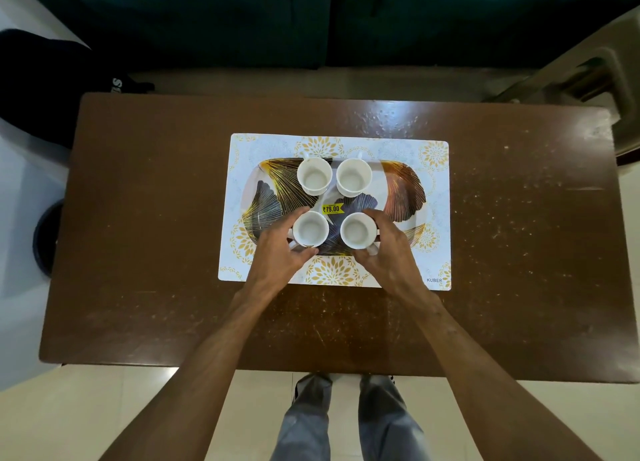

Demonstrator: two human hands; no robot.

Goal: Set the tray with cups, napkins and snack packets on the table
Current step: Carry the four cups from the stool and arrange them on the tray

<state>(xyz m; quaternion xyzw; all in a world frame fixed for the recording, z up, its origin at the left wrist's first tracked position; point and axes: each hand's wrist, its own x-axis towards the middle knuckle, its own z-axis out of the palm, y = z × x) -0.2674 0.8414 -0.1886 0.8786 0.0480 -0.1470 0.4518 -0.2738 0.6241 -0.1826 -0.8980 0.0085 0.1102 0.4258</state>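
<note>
Tray: the leaf-patterned tray [403, 187] lies flat on a white and gold placemat [437, 169] in the middle of the brown bench [145, 218]; a yellow price sticker [332, 208] sits at its centre.
Cups placed: two white cups stand upright side by side at the far edge of the tray, the far left cup [314, 176] and the far right cup [354, 177], both free of any hand.
Left hand: the left hand [277, 249] is curled partly round the near left cup [310, 230], fingers on its far side and thumb at the near side by the handle.
Right hand: the right hand [388, 249] wraps the near right cup [358, 231] in the same half-closed grip.
Contact: whether these two cups rest on the tray or are just above it cannot be told.
Done: tray laid out, four cups on or at it.
Left: no napkins or snack packets are in sight, so that part looks wholly undone.
</note>
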